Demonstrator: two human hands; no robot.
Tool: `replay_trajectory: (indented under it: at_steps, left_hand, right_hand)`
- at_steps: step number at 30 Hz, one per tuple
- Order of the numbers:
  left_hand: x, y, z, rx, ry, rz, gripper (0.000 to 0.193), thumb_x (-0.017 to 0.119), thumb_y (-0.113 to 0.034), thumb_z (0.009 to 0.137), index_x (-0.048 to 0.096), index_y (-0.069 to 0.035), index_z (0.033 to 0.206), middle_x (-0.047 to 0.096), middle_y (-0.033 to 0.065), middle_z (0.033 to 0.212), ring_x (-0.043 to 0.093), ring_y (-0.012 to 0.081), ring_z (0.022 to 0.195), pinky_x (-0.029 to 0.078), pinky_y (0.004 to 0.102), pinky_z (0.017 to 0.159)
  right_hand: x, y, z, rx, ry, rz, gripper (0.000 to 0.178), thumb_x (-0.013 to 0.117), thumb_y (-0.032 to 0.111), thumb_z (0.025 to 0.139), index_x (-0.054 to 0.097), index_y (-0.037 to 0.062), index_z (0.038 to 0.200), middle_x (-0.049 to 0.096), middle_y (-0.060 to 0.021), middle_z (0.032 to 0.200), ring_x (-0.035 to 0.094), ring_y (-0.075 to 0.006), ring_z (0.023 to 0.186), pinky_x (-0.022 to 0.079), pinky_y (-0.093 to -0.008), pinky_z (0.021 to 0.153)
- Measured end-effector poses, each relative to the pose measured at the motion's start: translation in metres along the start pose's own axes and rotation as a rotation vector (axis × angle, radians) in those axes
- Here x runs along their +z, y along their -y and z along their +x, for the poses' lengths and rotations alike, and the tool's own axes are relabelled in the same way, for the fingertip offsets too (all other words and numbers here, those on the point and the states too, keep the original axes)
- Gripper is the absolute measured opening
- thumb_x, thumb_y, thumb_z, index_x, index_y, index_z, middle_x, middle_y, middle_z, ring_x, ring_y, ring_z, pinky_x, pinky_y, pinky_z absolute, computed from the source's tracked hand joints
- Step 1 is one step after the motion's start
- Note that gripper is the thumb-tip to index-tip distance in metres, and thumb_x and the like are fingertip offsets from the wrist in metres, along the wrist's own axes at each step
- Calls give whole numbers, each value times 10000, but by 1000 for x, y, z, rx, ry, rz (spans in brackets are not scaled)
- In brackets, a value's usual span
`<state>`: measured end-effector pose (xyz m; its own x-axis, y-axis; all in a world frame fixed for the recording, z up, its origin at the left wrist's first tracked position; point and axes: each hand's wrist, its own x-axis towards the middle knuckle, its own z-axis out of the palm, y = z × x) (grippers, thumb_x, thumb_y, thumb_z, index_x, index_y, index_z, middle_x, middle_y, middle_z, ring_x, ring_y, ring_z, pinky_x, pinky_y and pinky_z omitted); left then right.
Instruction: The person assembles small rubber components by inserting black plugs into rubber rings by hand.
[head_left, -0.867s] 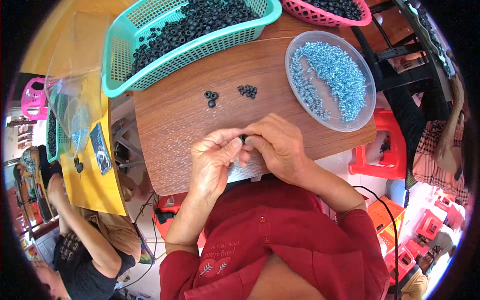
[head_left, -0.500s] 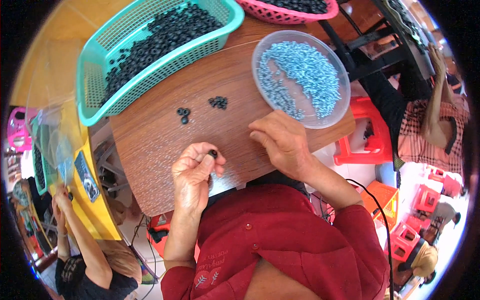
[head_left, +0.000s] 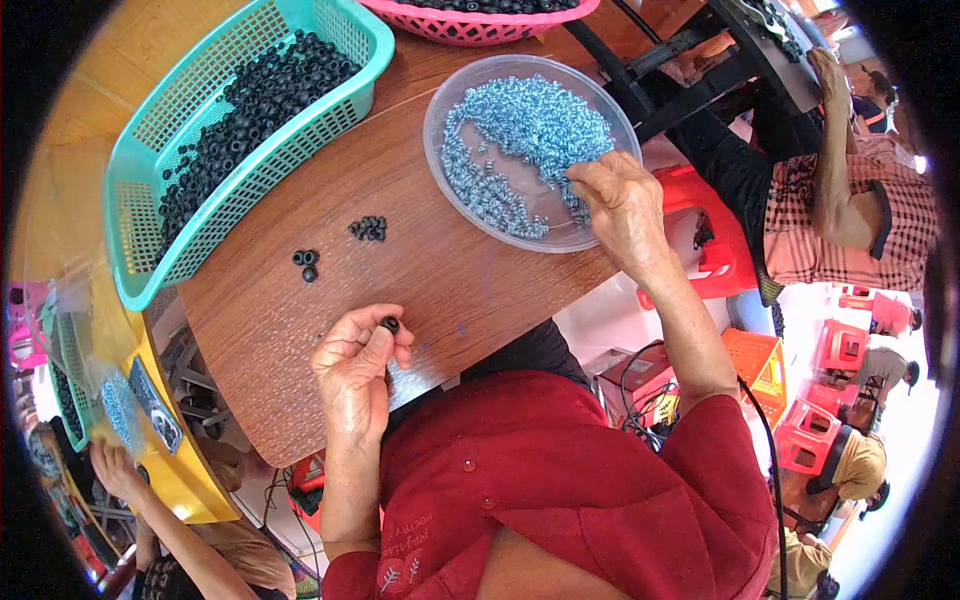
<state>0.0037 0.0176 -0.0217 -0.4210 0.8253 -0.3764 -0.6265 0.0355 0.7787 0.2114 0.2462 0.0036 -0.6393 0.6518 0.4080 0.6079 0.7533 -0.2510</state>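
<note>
Between the thumb and fingers of my left hand (head_left: 355, 365) is a small round black plastic part (head_left: 390, 324), its hole facing up. My right hand (head_left: 625, 205) reaches over the right side of a round clear plastic tub (head_left: 436, 165), fingertips pinched together at the small shiny blue pieces (head_left: 545, 120), which look like tiny springs. Whatever the fingertips hold is too small to make out. On the brown wooden table (head_left: 420, 270), beyond my left hand, lie a few round black parts (head_left: 309, 273) and a little pile of smaller black pieces (head_left: 369, 228).
A green plastic basket (head_left: 250, 168) of round black parts stands at the far left. Behind the tub is a pink basket (head_left: 480, 27) with more black parts. Red stools (head_left: 690, 225) and an orange crate (head_left: 757, 365) stand to the right. Other people sit on both sides.
My right hand has moved from the tub's near edge to over the blue pieces on its right side. My left hand keeps its hold on the black part. The view has shifted right.
</note>
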Motion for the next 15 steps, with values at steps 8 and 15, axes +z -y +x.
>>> replay_trajectory:
  at_steps: [8, 15]
  left_hand:
    - [0, 1, 3, 9, 9, -7, 211, 628, -56, 853, 596, 81, 1010, 639, 135, 799, 568, 157, 623, 463, 249, 575]
    - [-2, 3, 3, 12, 3, -14, 219, 629, -64, 856, 593, 80, 1016, 637, 134, 800, 566, 158, 617, 460, 252, 573]
  right_hand:
    - [15, -5, 2, -122, 31, -131, 142, 688, 45, 660, 658, 55, 798, 539, -98, 700, 560, -290, 718, 455, -395, 607]
    - [17, 5, 8, -161, 63, -123, 165, 673, 50, 655, 662, 64, 819, 506, -97, 685, 541, -294, 693, 437, -404, 589]
